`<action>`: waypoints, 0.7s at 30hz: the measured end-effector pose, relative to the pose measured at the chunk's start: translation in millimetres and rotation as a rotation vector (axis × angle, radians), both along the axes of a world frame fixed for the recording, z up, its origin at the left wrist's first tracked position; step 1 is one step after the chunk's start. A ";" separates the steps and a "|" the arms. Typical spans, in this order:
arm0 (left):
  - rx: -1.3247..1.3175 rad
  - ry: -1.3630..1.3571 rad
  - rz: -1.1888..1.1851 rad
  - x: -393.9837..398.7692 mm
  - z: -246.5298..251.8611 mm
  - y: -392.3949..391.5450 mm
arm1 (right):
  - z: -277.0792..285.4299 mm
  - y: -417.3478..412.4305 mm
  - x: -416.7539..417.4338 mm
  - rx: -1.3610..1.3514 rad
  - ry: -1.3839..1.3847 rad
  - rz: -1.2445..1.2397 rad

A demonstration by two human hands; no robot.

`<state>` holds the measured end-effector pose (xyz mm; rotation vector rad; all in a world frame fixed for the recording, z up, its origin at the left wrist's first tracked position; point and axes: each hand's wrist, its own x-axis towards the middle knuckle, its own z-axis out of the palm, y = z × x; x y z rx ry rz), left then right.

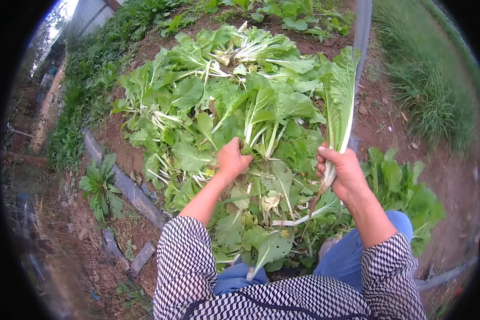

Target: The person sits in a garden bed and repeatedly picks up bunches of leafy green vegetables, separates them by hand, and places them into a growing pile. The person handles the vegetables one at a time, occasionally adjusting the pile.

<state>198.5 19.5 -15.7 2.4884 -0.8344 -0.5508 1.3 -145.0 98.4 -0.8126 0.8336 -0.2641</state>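
Observation:
In my right hand, closed around its white base, a leafy green plant stands upright with its root hanging below. My left hand reaches into the leaves at the middle of the heap, beside another leafy plant with white stalks; its fingertips are partly hidden, so I cannot tell if they grip anything. Around both hands spreads a wide heap of loose green leaves with white stalks. A holed leaf lies near my knees, and a pale withered leaf sits between my forearms.
A grey edging strip runs along the left, with a leafy weed beyond it. A grey pipe rises at the upper right, near tall grass. More leafy plants grow beside my right knee. Bare soil borders the heap.

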 end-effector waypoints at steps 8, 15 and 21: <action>-0.929 0.968 0.222 -11.2 56.5 17.5 | 6.4 9.6 5.4 -0.019 -0.148 -0.036; -0.780 1.011 0.046 -48.2 65.7 -7.4 | 3.5 17.4 18.7 -0.171 -0.213 0.001; -0.577 1.113 -0.009 -63.8 72.5 -25.2 | -13.6 16.3 16.8 -0.260 -0.115 0.171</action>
